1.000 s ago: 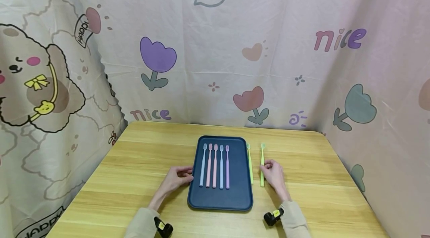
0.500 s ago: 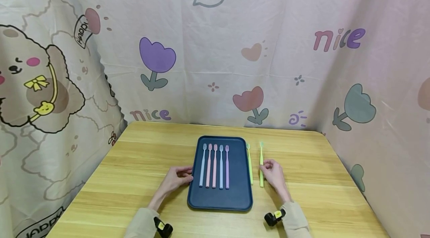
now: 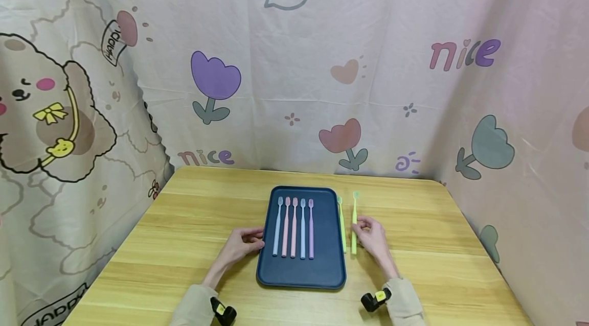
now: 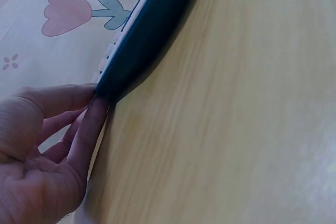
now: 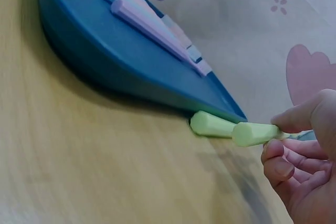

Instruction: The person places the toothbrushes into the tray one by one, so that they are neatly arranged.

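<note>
My right hand [image 3: 371, 236] pinches a yellow-green toothbrush [image 3: 354, 213] between thumb and fingers, upright in line with the tray's side. Just left of it, a second yellow-green toothbrush [image 3: 342, 226] lies along the right edge of the dark blue tray [image 3: 299, 275]. In the right wrist view, the held toothbrush [image 5: 254, 134] appears above the table, its handle end overlapping the other one [image 5: 210, 124]. At the tray's left edge, my left hand [image 3: 241, 245] grips the rim with thumb and finger. Blue, pink and purple toothbrushes [image 3: 311, 229] lie side by side in the tray.
The tray stands on a light wooden table [image 3: 207, 203]. A patterned curtain [image 3: 285, 60] hangs behind the table and along both sides. Each sleeved wrist carries a small black camera [image 3: 375, 300].
My right hand has moved slightly left and away from me with the yellow-green toothbrush, closer to the tray. The left hand and the tray hold their places.
</note>
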Demonstrator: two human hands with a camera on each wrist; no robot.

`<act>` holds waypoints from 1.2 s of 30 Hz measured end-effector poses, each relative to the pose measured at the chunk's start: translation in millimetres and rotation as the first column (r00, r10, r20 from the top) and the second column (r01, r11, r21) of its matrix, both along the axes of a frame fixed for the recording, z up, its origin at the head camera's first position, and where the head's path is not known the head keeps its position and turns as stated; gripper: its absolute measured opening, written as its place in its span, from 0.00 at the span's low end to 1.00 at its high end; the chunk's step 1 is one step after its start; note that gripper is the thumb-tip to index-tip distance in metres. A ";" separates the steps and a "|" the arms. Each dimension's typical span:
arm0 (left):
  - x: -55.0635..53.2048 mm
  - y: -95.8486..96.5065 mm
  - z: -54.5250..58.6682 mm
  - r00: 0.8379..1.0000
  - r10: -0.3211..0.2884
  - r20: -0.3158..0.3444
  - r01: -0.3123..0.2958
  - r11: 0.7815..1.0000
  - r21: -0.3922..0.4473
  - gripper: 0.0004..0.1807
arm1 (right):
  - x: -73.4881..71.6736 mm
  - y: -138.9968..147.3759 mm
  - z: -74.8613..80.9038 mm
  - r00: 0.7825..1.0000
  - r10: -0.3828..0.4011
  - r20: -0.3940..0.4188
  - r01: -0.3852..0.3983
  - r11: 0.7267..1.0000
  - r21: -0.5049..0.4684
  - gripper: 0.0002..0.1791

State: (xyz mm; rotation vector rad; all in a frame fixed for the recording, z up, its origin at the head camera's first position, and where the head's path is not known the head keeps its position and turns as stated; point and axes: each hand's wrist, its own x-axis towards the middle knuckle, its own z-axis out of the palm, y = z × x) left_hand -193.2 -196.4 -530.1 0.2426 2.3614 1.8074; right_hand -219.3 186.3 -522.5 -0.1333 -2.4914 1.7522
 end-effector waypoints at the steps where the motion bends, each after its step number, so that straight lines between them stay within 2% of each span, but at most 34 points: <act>1: 0.0 0.0 -0.1 1.000 0.001 0.002 -0.001 1.000 0.000 0.27 | 0.4 -1.3 1.2 1.000 0.005 -0.001 -0.005 1.000 -0.004 0.19; 18: 0.2 -0.3 -1.0 1.000 -0.001 0.003 0.001 1.000 -0.021 0.27 | 2.5 -24.3 8.7 0.996 0.086 -0.019 -0.086 0.996 0.008 0.08; 24: -0.6 -0.5 -0.9 1.000 0.006 0.002 -0.006 1.000 -0.027 0.27 | 2.0 -33.7 11.4 0.992 0.127 0.016 -0.126 0.992 -0.022 0.09; 36: 0.3 1.3 0.2 1.000 0.013 0.006 -0.012 1.000 -0.029 0.26 | -0.5 -52.1 11.0 0.984 0.174 0.036 -0.176 0.984 0.040 0.09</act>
